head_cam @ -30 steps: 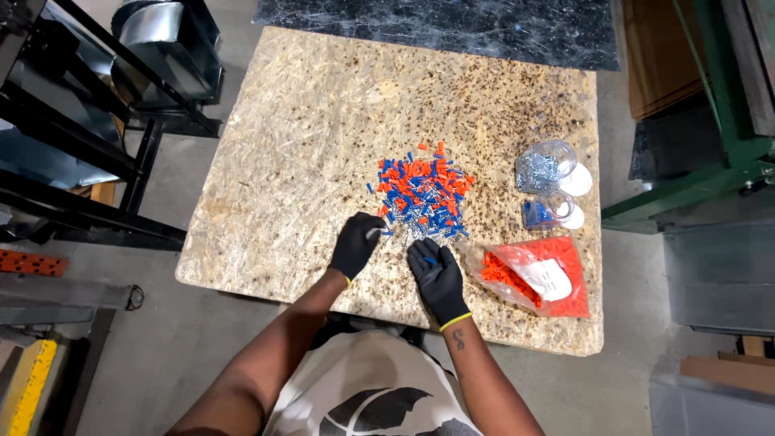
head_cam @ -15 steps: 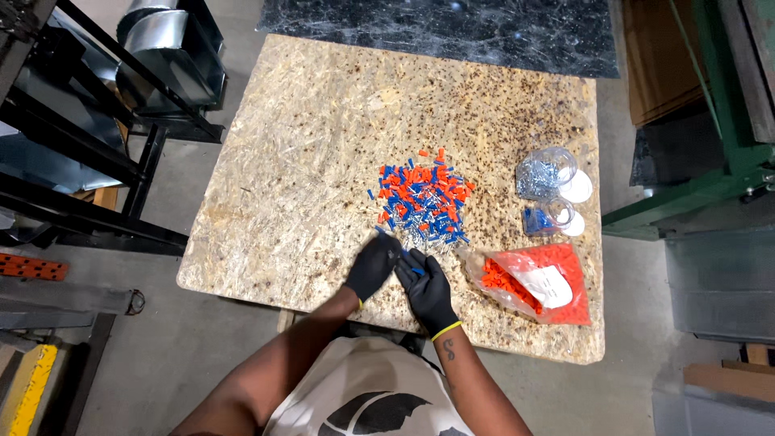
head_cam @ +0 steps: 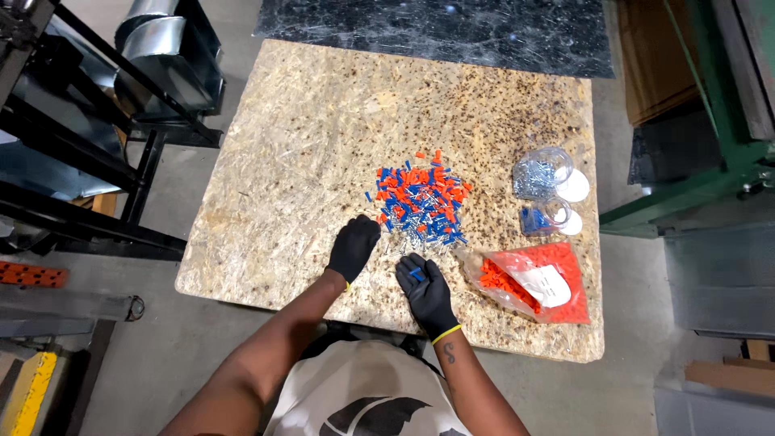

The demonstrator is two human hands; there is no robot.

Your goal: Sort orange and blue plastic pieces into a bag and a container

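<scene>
The sorting looks early — most of the work sits unsorted; the pile (head_cam: 421, 200) of orange and blue connectors lies mixed on the board (head_cam: 307, 145), just beyond the fingertips of both gloved hands. The left hand (head_cam: 353, 246) rests palm down, fingers together and curled, their tips at the pile's near edge; whether they pinch a piece I cannot tell. The right hand (head_cam: 422, 287) lies palm up, fingers loosely cupped apart, with one blue piece (head_cam: 417, 274) in the palm — so little is picked out as yet. Out past the right fingers, the small jar (head_cam: 542, 218) holds some blue pieces, the larger jar (head_cam: 539, 174) holds silvery ones, and the bag (head_cam: 529, 282) holds orange ones; by my judgement nearly the whole pile is left.
</scene>
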